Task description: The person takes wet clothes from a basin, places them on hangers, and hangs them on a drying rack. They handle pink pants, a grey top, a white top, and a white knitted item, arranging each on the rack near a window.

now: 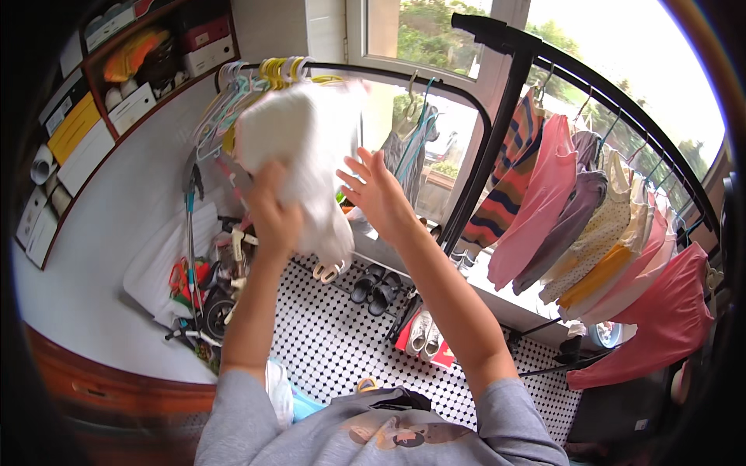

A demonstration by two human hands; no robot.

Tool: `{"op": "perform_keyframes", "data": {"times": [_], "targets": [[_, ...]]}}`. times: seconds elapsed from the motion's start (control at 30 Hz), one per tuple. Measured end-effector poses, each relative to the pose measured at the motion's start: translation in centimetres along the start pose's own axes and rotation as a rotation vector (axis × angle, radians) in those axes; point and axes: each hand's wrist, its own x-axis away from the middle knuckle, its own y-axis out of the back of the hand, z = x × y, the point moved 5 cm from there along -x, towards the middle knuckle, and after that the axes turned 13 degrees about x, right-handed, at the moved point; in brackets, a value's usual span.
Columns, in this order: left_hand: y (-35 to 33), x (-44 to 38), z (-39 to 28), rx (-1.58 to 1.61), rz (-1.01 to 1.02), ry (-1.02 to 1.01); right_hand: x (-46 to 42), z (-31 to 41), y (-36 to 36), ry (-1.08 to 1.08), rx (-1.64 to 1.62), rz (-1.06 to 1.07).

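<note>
A white cloth garment (306,157), blurred by motion, hangs bunched in front of me at about rail height. My left hand (273,209) grips its near left side, the fingertips hidden by the fabric. Just right of the garment, my right hand (373,195) is raised with fingers spread and nothing in it. Behind the cloth, a cluster of empty plastic hangers (233,108) and several yellow hangers (274,73) hang on a black metal rail (384,74). A grey garment (411,169) hangs near the window, beside turquoise hangers.
At right, a black clothes rack (516,110) carries several small garments, including a pink top (536,204) and pink trousers (664,326). Black sandals (376,288) and white sneakers (424,338) are on the tiled floor. A wheeled folded item (218,314) stands at left below box-filled shelves (108,116).
</note>
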Motion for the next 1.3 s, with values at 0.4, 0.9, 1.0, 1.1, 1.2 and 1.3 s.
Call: {"op": "perform_keyframes", "data": {"times": [0.4, 0.9, 1.0, 1.1, 1.2, 1.3], "targets": [[3.5, 20.2, 4.1, 0.467, 0.266, 1.1, 17.1, -6.5, 5.1, -0.163, 0.331, 0.156], [-25.4, 31.0, -14.8, 1.661, 1.176, 1.871, 46.8, -8.3, 18.4, -0.866, 0.885, 0.261], [-28.9, 32.7, -21.2, 1.755, 1.285, 1.936, 56.2, -11.6, 22.5, -0.645, 0.063, -0.607], [-32.0, 34.7, -27.6, 1.801, 1.414, 2.022, 62.3, -12.4, 25.3, -0.145, -0.222, -1.12], [-35.1, 38.5, -31.7, 1.756, 1.533, 2.037, 66.3, -8.7, 25.8, 0.2, -0.331, -1.042], [-37.9, 39.3, -38.3, 1.694, 1.657, 1.912, 72.4, -4.3, 27.1, 0.167, -0.124, -1.216]]}}
